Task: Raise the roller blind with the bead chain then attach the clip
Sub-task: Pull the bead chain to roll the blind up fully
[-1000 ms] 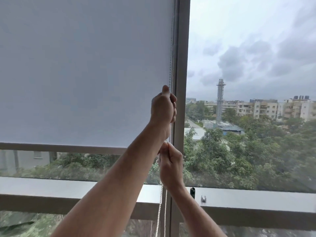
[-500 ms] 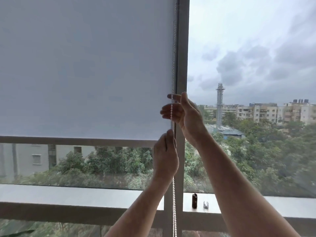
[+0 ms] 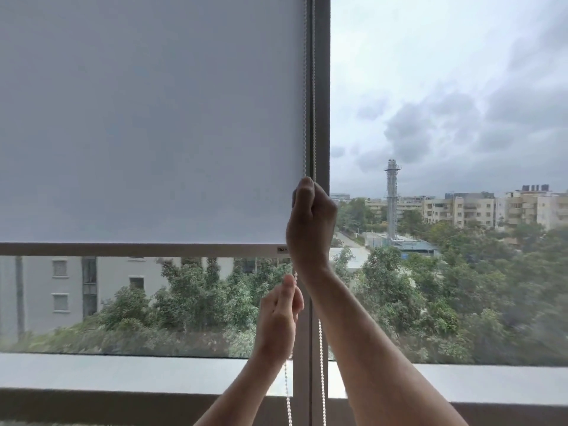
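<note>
head view: left hand (image 3: 278,321) low, pinching the white bead chain (image 3: 321,364), right hand (image 3: 310,222) fisted on it higher up, seemingly both strands. pale grey roller blind (image 3: 147,118) covers the upper left pane, its bottom bar (image 3: 138,249) level with the right wrist. mullion (image 3: 321,87) behind the chain; beyond, trees (image 3: 430,287) and a tower (image 3: 392,198).

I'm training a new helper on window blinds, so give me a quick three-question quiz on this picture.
1. True or false: the right hand is closed around the bead chain.
2. Which hand is lower? A) left hand B) right hand
3. Fill in: the bottom bar of the blind sits ____ the window ledge.

Key: 1 true; 2 A; 3 above
</note>
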`<state>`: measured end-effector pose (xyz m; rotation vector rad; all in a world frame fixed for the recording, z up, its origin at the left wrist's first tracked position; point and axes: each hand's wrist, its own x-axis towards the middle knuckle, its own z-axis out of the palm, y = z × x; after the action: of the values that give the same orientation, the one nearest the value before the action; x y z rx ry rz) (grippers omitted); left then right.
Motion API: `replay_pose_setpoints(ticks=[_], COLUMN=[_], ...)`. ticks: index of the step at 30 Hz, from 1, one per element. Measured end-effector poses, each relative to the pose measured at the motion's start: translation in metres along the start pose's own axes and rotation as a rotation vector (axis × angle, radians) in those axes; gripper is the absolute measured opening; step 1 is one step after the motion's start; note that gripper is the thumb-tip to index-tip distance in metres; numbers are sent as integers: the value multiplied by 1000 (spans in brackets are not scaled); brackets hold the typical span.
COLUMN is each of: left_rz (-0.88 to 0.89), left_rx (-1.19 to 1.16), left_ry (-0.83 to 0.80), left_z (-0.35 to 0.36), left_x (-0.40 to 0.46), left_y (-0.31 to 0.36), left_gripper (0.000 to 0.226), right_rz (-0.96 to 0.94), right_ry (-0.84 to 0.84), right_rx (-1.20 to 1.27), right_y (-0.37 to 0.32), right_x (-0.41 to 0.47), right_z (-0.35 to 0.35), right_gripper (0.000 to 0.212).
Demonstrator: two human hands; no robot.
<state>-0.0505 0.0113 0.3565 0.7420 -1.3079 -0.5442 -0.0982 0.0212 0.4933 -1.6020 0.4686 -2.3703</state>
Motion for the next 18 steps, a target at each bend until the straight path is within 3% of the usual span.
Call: replay_pose_setpoints(ticks=[5,8,10,14,18], left_rz=[-151,-61,-1,-40,-48], left_rx=[125,130,29,-349,-284], left_ry=[0,47,59,-175,-88], left_z=[-19,-15,-6,14,39], left_x=[37,60,70,87,81], left_y=[16,49,78,133,144], left_gripper=[61,78,68,51,33], right_rz=[38,56,54,55,140], right_ry=[-45,-40,-41,-50,-74], right_rx=[-75,-95,-123,-198,-126], right_y=[24,38,45,56,68], right_x=[-45,-67,-77,-96,-114], right_z=[-20,-31,-37,-45,-57], right_gripper=[40,39,39,39,42])
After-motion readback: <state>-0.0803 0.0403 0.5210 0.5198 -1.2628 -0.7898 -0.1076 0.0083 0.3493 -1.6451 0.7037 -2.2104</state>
